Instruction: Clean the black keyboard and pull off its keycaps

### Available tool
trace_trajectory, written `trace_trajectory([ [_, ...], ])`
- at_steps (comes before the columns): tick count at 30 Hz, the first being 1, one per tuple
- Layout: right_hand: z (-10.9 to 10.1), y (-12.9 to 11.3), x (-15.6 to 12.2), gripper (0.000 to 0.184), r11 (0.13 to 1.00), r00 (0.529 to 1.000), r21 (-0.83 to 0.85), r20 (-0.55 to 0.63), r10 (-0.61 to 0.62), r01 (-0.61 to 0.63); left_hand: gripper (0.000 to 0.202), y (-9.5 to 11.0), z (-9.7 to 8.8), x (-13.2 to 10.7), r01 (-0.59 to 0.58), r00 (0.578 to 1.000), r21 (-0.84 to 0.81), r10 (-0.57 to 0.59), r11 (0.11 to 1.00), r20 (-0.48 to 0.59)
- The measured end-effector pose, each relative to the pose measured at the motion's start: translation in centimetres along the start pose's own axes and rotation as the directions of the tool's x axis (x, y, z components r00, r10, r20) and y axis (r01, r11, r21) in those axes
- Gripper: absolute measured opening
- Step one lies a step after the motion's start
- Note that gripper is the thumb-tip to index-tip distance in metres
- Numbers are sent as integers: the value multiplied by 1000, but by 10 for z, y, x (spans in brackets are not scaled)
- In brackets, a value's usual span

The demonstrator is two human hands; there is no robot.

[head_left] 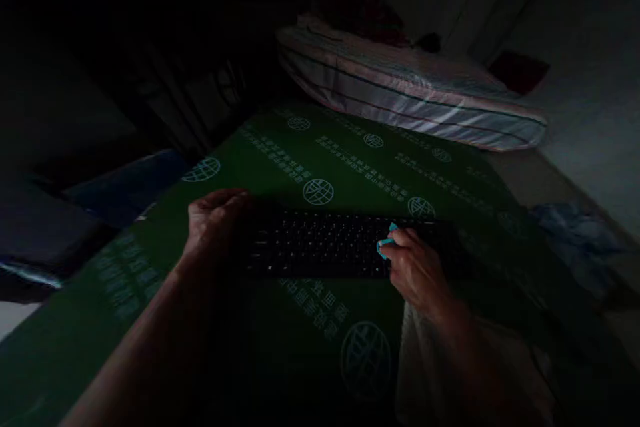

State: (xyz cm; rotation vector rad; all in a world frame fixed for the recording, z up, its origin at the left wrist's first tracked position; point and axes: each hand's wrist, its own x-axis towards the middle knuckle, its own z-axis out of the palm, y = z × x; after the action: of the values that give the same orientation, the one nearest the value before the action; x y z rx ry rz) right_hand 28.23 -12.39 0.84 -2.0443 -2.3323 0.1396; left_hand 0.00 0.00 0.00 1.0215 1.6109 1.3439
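The scene is very dark. A black keyboard [325, 243] lies flat on a green printed mat [350, 167]. My left hand [215, 223] curls over the keyboard's left end and grips it. My right hand [413, 267] rests on the keys near the right end, its fingers pinched round a small light-blue object [386, 243], too small and dim to name. A pale cloth [425, 360] lies under my right forearm.
A striped folded mattress or cushion [410, 90] lies beyond the mat at the back. Dark furniture fills the left side. A bluish crumpled cloth [575, 233] sits at the right. A dark red item [517, 72] lies on the floor at far right.
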Motion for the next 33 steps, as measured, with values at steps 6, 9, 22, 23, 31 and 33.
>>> trace_trajectory([
  [6,-3,-2,0,30,999,1000,-45,-24,-12,11,28,-10,0,7,-19,1000,13,19,1000,1],
  [9,-3,3,2,33,999,999,-43,-27,-33,32,27,-15,1,12,-25,1000,-6,25,1000,-2],
  [22,20,20,-10,43,994,967,44,-240,-83,97,29,-15,-1,10,-55,998,-5,55,998,11],
  [23,20,21,-10,43,994,963,50,-255,-83,99,29,-15,0,10,-48,999,1,48,999,9],
  [31,22,22,-11,42,993,950,36,-298,-93,108,30,-12,-1,10,-72,997,108,70,991,19],
  [33,23,22,-12,43,995,951,35,-300,-81,95,30,-12,-1,10,-71,997,132,71,989,8],
])
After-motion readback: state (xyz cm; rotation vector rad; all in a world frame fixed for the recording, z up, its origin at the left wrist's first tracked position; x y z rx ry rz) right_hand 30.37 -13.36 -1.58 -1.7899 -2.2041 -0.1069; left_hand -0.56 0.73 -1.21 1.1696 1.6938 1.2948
